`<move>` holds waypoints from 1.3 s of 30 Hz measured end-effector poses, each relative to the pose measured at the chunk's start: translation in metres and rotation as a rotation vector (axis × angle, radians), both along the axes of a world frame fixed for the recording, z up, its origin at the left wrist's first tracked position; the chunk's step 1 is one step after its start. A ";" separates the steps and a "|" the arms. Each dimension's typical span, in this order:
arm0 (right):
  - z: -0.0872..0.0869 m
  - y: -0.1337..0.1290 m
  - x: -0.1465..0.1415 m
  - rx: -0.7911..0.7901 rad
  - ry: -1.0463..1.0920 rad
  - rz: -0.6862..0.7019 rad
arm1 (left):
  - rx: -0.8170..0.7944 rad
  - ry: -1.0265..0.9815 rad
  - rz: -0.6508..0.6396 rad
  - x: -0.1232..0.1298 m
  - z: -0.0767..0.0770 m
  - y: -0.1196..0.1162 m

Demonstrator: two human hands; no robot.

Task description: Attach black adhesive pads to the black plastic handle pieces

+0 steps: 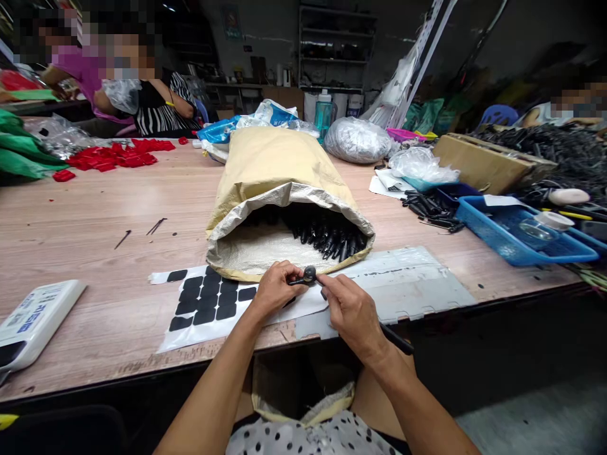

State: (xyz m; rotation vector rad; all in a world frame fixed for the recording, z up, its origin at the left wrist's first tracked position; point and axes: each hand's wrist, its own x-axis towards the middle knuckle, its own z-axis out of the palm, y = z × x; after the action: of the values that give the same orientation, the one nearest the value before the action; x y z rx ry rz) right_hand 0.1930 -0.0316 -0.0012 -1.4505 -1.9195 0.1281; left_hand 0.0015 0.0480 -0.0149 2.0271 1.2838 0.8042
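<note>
Near the table's front edge, my left hand (275, 287) is closed, pinching a small black part with a round head (310, 273). My right hand (353, 309) is close beside it, its fingertips by the round head. A dark rod-like thing (398, 339) runs through my right hand and sticks out below the wrist; its kind is unclear. Under my left hand lies a white sheet with black rounded-square stickers (205, 308). Just beyond my hands, an open paper-covered sack (284, 155) lies on its side, mouth towards me, with many black slender parts (327, 237) inside.
A grey-white board (412, 284) lies to the right, near a blue tray (512, 234) and loose black parts (427, 208). A white box-shaped device (40, 322) stands at left. Red pieces (111, 156) lie behind. Other people (165, 104) sit across and at right.
</note>
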 end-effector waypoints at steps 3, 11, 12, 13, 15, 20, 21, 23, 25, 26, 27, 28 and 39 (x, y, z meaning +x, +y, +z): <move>0.002 0.000 0.004 0.053 0.055 -0.046 | -0.008 -0.015 -0.001 0.000 -0.001 0.000; -0.004 0.003 0.014 -0.006 0.066 -0.060 | -0.007 -0.006 0.007 0.000 -0.003 0.001; -0.004 0.005 0.017 0.007 0.069 -0.077 | -0.009 0.003 0.006 0.000 -0.003 0.001; -0.005 0.007 0.020 0.018 0.064 -0.097 | -0.012 0.011 0.005 -0.001 -0.002 0.001; -0.007 0.010 0.028 0.026 0.026 -0.136 | -0.018 0.017 0.001 -0.001 -0.002 0.001; -0.021 0.017 0.041 0.036 -0.146 -0.204 | -0.012 -0.016 -0.007 -0.002 -0.003 0.002; -0.024 0.017 0.041 0.049 -0.168 -0.212 | -0.012 -0.020 -0.005 -0.002 -0.003 0.002; -0.028 0.017 0.041 0.074 -0.194 -0.226 | -0.016 -0.021 -0.002 -0.002 -0.004 0.002; -0.030 0.016 0.040 0.091 -0.205 -0.237 | -0.021 -0.012 -0.002 -0.002 -0.003 0.001; -0.031 0.016 0.039 0.097 -0.208 -0.238 | -0.022 -0.008 -0.001 -0.002 -0.002 0.001; -0.031 0.016 0.039 0.102 -0.211 -0.238 | -0.023 -0.006 0.000 -0.002 -0.001 0.001; -0.031 0.016 0.038 0.108 -0.213 -0.237 | -0.024 -0.005 -0.001 -0.002 -0.001 0.000; -0.031 0.015 0.038 0.086 -0.210 -0.245 | -0.237 -0.274 -0.149 -0.011 0.021 -0.017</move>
State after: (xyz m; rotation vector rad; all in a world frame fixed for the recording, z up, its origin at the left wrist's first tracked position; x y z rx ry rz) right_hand 0.2311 -0.0161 -0.0318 -1.6813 -1.8651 -0.2260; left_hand -0.0098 0.0309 0.0057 1.7332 1.0102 0.7885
